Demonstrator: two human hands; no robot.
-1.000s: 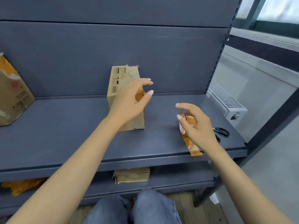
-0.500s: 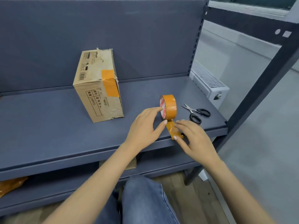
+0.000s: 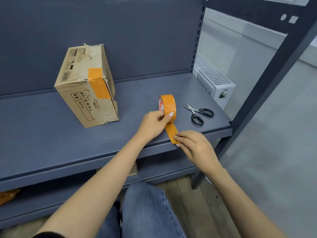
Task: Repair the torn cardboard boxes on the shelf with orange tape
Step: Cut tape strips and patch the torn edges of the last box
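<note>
A roll of orange adhesive tape stands on edge on the dark grey metal shelf, right of the frame's centre. The left hand grips the lower part of the roll, thumb curled over its outer face and fingers behind its near side. From under the roll a loose strip of orange tape runs down toward the shelf's front edge. The right hand, lower right of centre, pinches the free end of that strip between thumb and fingertips, just at the shelf's lip.

In the left half of the frame a worn brown cardboard box sits on the same shelf, well apart from the roll. Its top edge is ragged, its lower right corner is peeled to the corrugation, and a patch of orange tape wraps over its upper front corner. Printed text and a barcode show on its faces.

Right of the roll, near but not touching it, lie black-handled scissors, blades partly apart and pointing to the upper left. A white radiator stands behind the shelf's right upright. At the bottom of the frame are blue denim trouser legs, and a lower shelf holds another piece of brown cardboard, mostly hidden by the left forearm.
</note>
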